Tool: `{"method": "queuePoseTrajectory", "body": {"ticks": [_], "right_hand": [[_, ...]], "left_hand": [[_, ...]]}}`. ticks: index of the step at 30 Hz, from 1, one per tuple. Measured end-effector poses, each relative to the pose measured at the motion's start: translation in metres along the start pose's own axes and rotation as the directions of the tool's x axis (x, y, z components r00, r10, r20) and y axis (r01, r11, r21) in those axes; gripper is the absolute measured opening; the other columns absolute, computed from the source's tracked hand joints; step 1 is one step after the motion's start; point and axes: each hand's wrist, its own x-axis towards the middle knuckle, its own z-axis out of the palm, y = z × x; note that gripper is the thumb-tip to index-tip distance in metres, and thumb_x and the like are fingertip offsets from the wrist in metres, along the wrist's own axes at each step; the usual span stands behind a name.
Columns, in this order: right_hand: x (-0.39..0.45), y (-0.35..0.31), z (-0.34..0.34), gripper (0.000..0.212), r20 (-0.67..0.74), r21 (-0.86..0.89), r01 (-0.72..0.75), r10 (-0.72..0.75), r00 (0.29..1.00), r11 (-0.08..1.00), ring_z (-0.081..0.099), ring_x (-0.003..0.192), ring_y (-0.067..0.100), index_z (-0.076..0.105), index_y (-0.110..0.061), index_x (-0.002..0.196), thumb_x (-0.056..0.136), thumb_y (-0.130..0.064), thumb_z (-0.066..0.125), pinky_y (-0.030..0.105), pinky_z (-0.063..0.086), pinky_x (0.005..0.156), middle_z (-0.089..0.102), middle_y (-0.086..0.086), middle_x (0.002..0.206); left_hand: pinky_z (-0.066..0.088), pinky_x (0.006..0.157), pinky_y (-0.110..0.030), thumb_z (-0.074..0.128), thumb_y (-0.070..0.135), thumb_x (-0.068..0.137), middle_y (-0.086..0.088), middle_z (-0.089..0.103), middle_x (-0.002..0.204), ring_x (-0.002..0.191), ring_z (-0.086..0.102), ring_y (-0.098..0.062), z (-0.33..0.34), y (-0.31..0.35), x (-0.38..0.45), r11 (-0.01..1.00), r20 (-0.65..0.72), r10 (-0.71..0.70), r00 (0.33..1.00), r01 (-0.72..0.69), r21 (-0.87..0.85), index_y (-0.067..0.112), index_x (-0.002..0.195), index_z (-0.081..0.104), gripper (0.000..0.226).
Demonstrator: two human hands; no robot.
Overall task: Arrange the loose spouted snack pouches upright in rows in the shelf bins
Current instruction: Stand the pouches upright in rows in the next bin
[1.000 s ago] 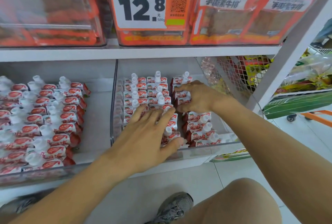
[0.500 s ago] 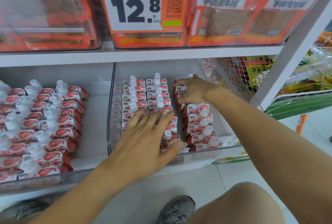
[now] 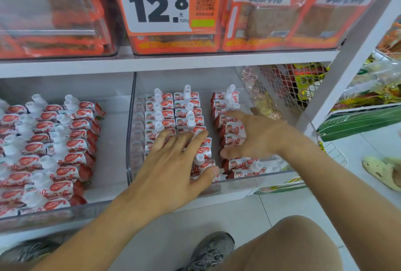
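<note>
Left hand [image 3: 173,162] flat atop pouches [image 3: 173,114]

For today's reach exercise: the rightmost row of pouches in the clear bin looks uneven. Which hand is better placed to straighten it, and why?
The right hand. It already lies spread against the rightmost row of red-and-white spouted pouches, while the left hand lies flat over the middle rows.

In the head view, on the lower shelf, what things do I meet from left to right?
Left bin of pouches → clear divider wall → left hand → right hand → mesh basket → white shelf post.
</note>
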Motion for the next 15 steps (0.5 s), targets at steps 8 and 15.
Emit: {"method": "queuePoseTrajectory", "body": {"ticks": [8, 15], "right_hand": [[-0.009, 0.001, 0.024, 0.093, -0.066, 0.139, -0.013, 0.023, 0.998, 0.99, 0.049, 0.121, 0.03, 0.021, -0.05, 0.146, 0.073, -0.039, 0.078, 0.032, 0.042, 0.098, 0.042, 0.011, 0.132], [-0.015, 0.008, 0.019, 0.105, 0.027, 0.097, 0.007, -0.009, 1.0, 0.995, 0.035, 0.14, 0.03, 0.006, -0.049, 0.151, 0.074, -0.052, 0.078, 0.039, 0.036, 0.112, 0.033, 0.011, 0.151]], "left_hand": [[0.013, 0.117, -0.036, 0.026, 0.068, 0.089, 0.005, 0.051, 0.138, 0.13, 0.042, -0.015, -0.002, 0.002, -0.001, 1.0, -0.001, -0.006, 1.0, 0.006, -0.01, 0.026, 0.147, 0.032, 0.071], [0.012, 0.116, -0.035, 0.027, 0.068, 0.09, 0.004, 0.052, 0.138, 0.129, 0.043, -0.015, -0.005, 0.003, -0.002, 1.0, -0.01, -0.007, 1.0, 0.007, -0.017, 0.026, 0.146, 0.033, 0.07]]}}
